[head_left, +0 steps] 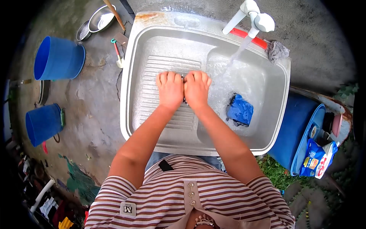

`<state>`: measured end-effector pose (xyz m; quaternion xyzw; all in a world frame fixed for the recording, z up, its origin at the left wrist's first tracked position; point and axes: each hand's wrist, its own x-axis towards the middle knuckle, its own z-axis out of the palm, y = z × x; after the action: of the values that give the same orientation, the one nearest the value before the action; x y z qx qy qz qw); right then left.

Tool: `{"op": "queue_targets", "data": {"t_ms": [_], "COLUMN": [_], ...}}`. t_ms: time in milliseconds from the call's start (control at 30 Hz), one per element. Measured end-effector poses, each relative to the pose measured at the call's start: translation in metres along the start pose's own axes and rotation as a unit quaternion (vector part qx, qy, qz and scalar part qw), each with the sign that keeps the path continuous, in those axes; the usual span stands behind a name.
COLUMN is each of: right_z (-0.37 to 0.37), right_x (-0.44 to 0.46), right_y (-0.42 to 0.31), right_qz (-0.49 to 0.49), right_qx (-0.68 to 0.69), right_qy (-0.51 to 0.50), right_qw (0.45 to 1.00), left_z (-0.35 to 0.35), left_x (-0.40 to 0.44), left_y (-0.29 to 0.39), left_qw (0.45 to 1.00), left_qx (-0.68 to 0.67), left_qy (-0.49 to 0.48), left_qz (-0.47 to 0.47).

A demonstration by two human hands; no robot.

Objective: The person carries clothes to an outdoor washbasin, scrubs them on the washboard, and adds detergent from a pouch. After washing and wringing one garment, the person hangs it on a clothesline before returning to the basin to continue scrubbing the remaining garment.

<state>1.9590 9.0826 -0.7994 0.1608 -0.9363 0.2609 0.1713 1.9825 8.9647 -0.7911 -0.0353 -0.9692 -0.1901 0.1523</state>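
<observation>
On the ribbed panel [150, 100] in the left half of the sink [128, 82], roughly midway between the far and near edges, the left hand [170, 89] and the right hand [195, 89] sit side by side, knuckles up. Both are clenched, apparently grasping a dark item [185, 100], of which only slivers show in the gap between them; what it is cannot be made out. It seems small enough to fit under two fists, so it is probably light, and likely wet and slippery. A firm hold at each end, with the fingers curled well under, should suit it best.

To the right of the hands and closer to the sink's near edge, a blue bundle [241, 110] with dark margins lies in the deeper basin, well apart from the right hand and touched by neither. It looks crumpled and soft, with a wet sheen; it is probably pliable, unlikely to break, and heavier once soaked. Gathering it by its broad blue top looks surer than pinching a dark corner. Beyond it, water [239, 51] runs from the white tap [254, 23] at the far edge, toward the right corner.
</observation>
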Motion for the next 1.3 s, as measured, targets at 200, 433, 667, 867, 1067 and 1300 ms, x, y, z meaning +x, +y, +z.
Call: {"op": "queue_targets", "data": {"t_ms": [200,433,667,867,1067,1300], "right_z": [-0.052,0.023,-0.044,-0.017,0.024,-0.051], "right_x": [-0.110,0.056,-0.073,-0.055,0.043,-0.086], "right_y": [-0.029,0.019,-0.024,-0.007,0.022,-0.018], "right_qz": [-0.095,0.000,-0.045,-0.076,0.042,-0.050], "right_qx": [0.073,-0.012,0.075,0.055,-0.033,0.116], "right_qy": [-0.063,-0.042,-0.063,-0.072,0.020,-0.066], "right_qw": [0.991,0.999,0.994,0.993,0.998,0.990], "left_z": [-0.046,0.028,-0.031,-0.015,0.026,-0.033], "left_x": [-0.105,0.052,-0.066,-0.044,0.055,-0.080], "left_y": [0.008,-0.014,0.008,-0.003,-0.009,0.014], "left_qw": [0.983,0.999,0.994,0.992,0.999,0.991], "left_qx": [-0.087,0.012,-0.089,-0.079,0.043,-0.099], "left_qy": [-0.073,-0.019,-0.019,-0.060,-0.002,-0.015], "left_qz": [0.144,-0.039,0.053,0.077,0.019,0.085]}}
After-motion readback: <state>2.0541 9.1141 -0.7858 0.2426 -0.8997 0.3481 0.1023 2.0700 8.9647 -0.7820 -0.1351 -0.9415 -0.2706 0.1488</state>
